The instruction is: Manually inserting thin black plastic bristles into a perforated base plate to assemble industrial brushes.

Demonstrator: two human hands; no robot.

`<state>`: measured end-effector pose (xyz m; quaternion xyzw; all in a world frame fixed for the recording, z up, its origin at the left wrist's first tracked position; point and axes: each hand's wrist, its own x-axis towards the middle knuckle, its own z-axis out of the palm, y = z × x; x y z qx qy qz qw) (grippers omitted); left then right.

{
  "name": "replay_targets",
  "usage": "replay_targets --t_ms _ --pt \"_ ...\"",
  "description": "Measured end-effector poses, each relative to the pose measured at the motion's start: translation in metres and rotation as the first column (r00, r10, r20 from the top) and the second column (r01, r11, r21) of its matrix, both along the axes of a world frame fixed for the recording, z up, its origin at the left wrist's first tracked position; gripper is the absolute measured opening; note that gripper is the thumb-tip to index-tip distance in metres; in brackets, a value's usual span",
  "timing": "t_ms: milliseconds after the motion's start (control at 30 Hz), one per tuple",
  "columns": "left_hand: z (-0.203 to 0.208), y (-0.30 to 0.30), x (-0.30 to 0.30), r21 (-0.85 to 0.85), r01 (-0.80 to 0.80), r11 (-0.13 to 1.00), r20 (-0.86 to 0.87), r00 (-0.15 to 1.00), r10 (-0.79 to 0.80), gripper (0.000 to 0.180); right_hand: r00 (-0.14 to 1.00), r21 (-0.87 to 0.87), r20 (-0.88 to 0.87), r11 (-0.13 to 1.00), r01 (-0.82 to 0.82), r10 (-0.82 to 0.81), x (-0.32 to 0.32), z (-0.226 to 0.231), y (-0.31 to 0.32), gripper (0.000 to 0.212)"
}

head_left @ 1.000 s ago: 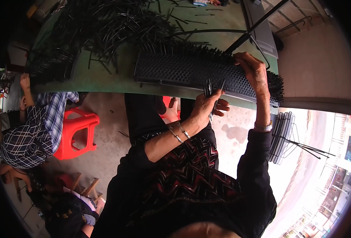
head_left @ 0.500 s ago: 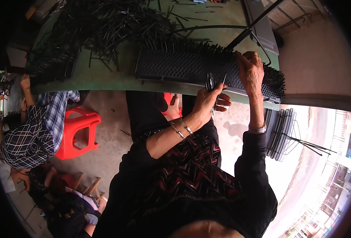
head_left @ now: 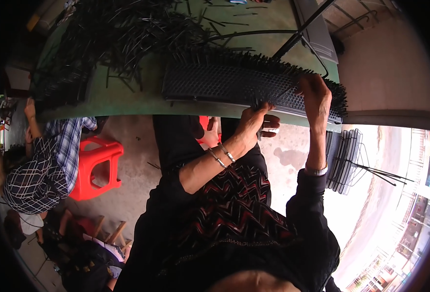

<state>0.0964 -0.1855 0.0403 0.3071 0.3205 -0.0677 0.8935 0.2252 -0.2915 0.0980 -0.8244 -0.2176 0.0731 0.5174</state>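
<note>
A long black block with a honeycomb of small holes (head_left: 215, 82) lies along the near edge of the green table. Dark bristle-like strips (head_left: 254, 59) stand up along its far side. My left hand (head_left: 250, 127) is at the block's front edge, closed round a small bunch of thin black strips (head_left: 259, 101), thumb on top. Over the block's right part, my right hand (head_left: 317, 102) is closed in a pinch, fingertips just above the holes. What lies between those fingertips is too dark to make out.
A large heap of loose black strips (head_left: 127, 34) covers the far left of the green table (head_left: 127, 104). A black rod frame (head_left: 290, 46) rises behind the block. Left of me are a red stool (head_left: 96, 168) and a person in a checked head covering (head_left: 32, 175).
My right hand has drawn back from the bristly far side toward me and slightly right. My left hand stays at the front edge, its strips now tilted lower against the block.
</note>
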Motion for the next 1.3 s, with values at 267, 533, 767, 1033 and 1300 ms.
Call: replay_targets --t_ms 267,533,767,1033,1300 --pt "-0.011 -0.002 0.007 -0.013 -0.014 1.0 0.03 0.999 0.015 0.03 0.847 0.011 0.495 0.977 0.215 -0.192 0.026 -0.023 0.013 0.008" --pt "0.0 -0.002 0.004 -0.056 0.002 0.998 0.078 0.997 0.002 0.033 0.713 -0.328 0.701 0.903 0.277 0.036 0.021 -0.039 0.02 0.015" --pt "0.004 0.002 0.003 -0.069 0.058 0.996 0.157 0.986 -0.046 0.033 0.98 -0.292 0.051 0.941 -0.171 0.194 0.002 -0.02 0.002 0.02" --pt "-0.006 -0.01 0.002 -0.127 -0.056 0.99 -0.003 0.998 0.056 0.025 0.972 -0.029 0.184 0.987 0.157 -0.149 0.007 -0.002 -0.009 0.012" --pt "-0.008 -0.014 0.003 -0.05 -0.064 0.997 -0.055 0.997 0.061 0.025 0.757 -0.025 0.631 0.97 0.24 -0.171 0.034 -0.028 0.003 0.01"
